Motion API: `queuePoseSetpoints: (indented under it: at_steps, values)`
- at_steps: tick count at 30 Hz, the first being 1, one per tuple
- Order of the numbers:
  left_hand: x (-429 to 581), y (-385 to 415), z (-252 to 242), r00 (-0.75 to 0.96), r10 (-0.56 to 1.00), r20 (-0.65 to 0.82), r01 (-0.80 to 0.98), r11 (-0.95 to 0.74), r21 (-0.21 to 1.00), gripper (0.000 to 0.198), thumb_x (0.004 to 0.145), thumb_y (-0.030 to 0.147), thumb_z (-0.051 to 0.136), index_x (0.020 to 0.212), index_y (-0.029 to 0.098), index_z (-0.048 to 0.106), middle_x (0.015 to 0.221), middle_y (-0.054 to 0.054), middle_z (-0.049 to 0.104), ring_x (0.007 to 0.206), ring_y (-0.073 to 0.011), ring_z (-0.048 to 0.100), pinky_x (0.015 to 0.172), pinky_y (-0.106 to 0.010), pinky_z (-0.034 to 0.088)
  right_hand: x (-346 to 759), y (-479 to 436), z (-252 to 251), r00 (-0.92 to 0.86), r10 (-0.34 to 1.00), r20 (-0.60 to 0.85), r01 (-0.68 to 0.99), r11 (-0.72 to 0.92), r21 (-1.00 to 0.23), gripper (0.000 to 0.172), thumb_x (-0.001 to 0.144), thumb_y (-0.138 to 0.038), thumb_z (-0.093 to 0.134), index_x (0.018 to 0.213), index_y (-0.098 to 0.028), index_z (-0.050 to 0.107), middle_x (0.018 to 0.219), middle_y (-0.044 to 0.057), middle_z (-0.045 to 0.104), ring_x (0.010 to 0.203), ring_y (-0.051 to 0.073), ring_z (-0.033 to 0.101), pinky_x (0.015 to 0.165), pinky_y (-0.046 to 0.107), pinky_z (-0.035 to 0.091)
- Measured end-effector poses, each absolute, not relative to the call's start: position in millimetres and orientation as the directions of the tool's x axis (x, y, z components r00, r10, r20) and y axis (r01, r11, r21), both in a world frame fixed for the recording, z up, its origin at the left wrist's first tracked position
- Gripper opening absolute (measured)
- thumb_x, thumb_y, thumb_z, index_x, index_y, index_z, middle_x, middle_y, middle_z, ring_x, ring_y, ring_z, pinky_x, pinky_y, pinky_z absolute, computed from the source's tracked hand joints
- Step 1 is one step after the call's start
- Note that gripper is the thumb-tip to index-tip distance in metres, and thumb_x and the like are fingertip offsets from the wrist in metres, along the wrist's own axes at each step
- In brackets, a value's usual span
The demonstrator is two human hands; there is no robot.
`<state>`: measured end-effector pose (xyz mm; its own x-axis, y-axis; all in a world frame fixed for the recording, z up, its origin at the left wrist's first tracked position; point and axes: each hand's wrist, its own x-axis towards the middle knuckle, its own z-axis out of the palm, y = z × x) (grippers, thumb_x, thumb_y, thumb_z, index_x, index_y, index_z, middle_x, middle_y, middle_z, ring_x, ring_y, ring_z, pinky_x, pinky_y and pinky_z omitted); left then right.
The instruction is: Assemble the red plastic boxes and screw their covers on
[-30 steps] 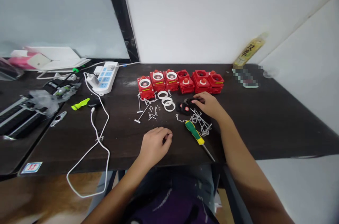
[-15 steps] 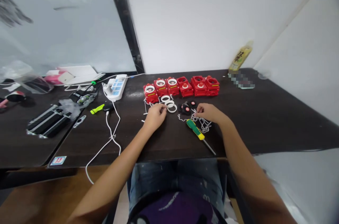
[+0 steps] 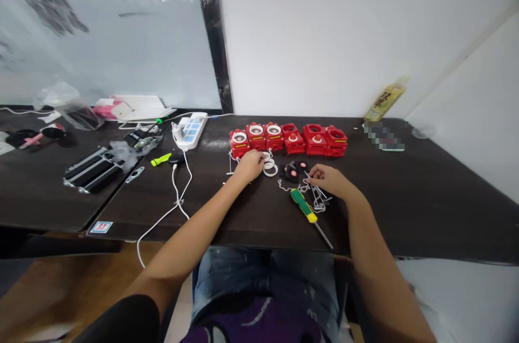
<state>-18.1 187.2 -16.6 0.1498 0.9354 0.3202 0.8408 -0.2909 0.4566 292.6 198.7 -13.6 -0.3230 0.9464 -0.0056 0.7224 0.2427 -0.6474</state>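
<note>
While the left hand (image 3: 249, 166) curls beside the white plastic rings (image 3: 270, 169) at its three o'clock, the right hand (image 3: 326, 179) reaches toward the bent wire hooks (image 3: 319, 198) at its six o'clock; whether either hand grips anything cannot be seen. A green-and-yellow screwdriver (image 3: 302, 206) lies at the right hand's eight o'clock.

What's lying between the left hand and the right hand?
Head view: white rings and black round parts lie between the left hand and right hand.

Bright, even indoor light; shadows faint. Glare on the glossy panel (image 3: 121, 56). Wide-angle bending at edges; fine detail perhaps slightly soft.
</note>
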Motion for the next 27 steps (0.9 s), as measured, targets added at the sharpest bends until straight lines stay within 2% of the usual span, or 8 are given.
queuePoseSetpoints:
  at_steps: [6,11,22,27]
  values:
    - [-18,171,-12,0.238,0.904,0.354,0.79,-0.393,0.471,0.015,0.096,0.015,0.062,0.099,0.017,0.077,0.098,-0.009,0.075,0.096,-0.0222,0.068,0.097,-0.037,0.052,292,197,-14,-0.302,0.953,-0.003,0.721,0.226,-0.655,0.025,0.076,-0.046,0.075,0.082,-0.022,0.069,0.07,0.0,0.069,0.065,0.016,0.062,0.062,0.029,0.049]
    - [-19,162,-15,0.294,0.883,0.366,0.773,-0.445,0.452,0.009,0.096,0.023,0.068,0.1,0.018,0.075,0.103,-0.006,0.077,0.098,-0.0217,0.068,0.099,-0.036,0.049,290,195,-12,-0.301,0.953,-0.006,0.706,0.219,-0.673,0.026,0.08,-0.047,0.071,0.084,-0.022,0.07,0.071,0.001,0.071,0.066,0.017,0.062,0.063,0.03,0.05]
    - [-16,166,-18,0.294,0.882,0.368,0.816,-0.433,0.384,0.014,0.1,0.023,0.063,0.098,0.016,0.076,0.095,-0.01,0.076,0.092,-0.0243,0.063,0.095,-0.039,0.047,291,198,-14,-0.294,0.956,-0.005,0.714,0.216,-0.666,0.027,0.081,-0.048,0.068,0.084,-0.021,0.07,0.071,0.001,0.069,0.066,0.017,0.06,0.063,0.03,0.048]
    - [-14,161,-16,0.373,0.85,0.373,0.797,-0.499,0.341,0.014,0.1,0.023,0.062,0.1,0.018,0.075,0.099,-0.008,0.077,0.093,-0.0243,0.06,0.095,-0.039,0.046,290,197,-13,-0.282,0.959,-0.008,0.716,0.205,-0.667,0.026,0.081,-0.048,0.068,0.083,-0.022,0.07,0.073,0.002,0.07,0.067,0.017,0.06,0.066,0.031,0.048]
